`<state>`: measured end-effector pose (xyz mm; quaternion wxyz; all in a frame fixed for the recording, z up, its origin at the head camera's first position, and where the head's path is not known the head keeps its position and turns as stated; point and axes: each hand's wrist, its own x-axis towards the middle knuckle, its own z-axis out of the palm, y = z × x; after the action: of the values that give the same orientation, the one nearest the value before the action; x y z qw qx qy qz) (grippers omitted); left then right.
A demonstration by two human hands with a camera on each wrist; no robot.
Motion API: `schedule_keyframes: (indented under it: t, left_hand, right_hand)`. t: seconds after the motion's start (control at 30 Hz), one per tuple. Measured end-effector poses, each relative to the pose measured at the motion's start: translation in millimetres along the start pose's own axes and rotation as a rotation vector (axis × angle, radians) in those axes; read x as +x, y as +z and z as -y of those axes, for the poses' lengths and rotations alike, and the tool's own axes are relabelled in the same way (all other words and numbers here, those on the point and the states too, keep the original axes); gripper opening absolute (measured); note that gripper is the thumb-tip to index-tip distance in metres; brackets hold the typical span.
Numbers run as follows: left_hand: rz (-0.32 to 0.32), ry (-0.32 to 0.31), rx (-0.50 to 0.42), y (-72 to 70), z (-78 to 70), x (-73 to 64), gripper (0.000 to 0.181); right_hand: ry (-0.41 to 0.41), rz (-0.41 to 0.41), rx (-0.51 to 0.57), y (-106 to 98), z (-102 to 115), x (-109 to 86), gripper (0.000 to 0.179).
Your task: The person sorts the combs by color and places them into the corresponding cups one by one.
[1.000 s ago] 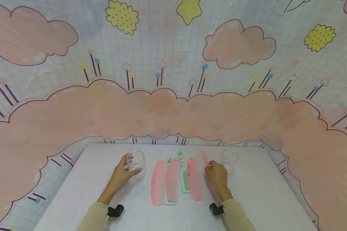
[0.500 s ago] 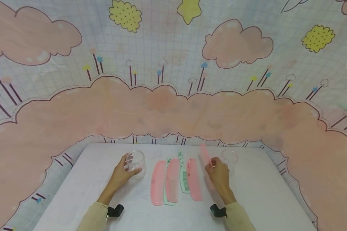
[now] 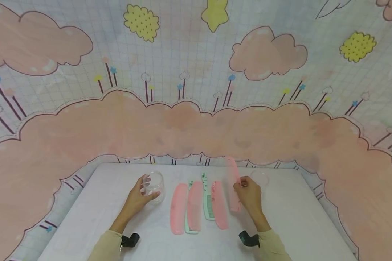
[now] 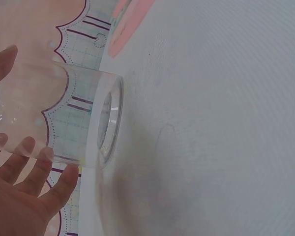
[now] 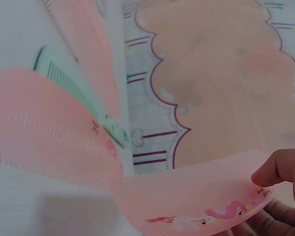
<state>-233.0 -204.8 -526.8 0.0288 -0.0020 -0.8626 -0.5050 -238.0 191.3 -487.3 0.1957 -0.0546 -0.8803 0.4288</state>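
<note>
My left hand point(image 3: 138, 195) grips a clear cup point(image 3: 155, 185) at the left of the table, thumb on one side and fingers on the other. In the left wrist view the cup's thick round base point(image 4: 110, 120) is close over the white surface. My right hand point(image 3: 250, 193) pinches a pink comb point(image 3: 232, 174), raised with its long side nearly upright. The right wrist view shows flamingo prints on this held comb point(image 5: 201, 201). Between the hands lie pink combs point(image 3: 178, 208) and green combs point(image 3: 209, 206) side by side, two of the pink ones partly covering the green ones.
A second clear round container point(image 3: 260, 177) stands behind my right hand, partly hidden by it. The white table point(image 3: 297, 217) ends at a patterned cloth backdrop point(image 3: 196, 130). Black wrist cameras sit at both sleeves.
My right hand has lifted the pink comb up from the table and turned it so its broad side shows, shifting slightly right. My left hand keeps holding the cup in the same place.
</note>
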Motion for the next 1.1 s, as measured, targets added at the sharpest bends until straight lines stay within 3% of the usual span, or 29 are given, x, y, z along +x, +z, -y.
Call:
schedule_keyframes:
  t: [0.1,0.33,0.8,1.1]
  left_hand:
    - [0.002,0.004,0.004,1.1,0.8,-1.0,0.094]
    - [0.006,-0.011,0.016,1.2,0.9,-2.5,0.096]
    - [0.017,-0.028,0.029,1.7,1.3,-1.5,0.095]
    - [0.015,-0.020,0.042,0.0,1.6,1.9,0.096]
  right_hand:
    - [0.036,0.031,0.033,-2,2,0.2,0.013]
    - [0.028,0.069,0.103,-5,10,0.0,0.014]
    - [0.091,0.167,0.314,-4,30,0.7,0.020]
    - [0.056,0.241,0.493,-3,45,5.0,0.019]
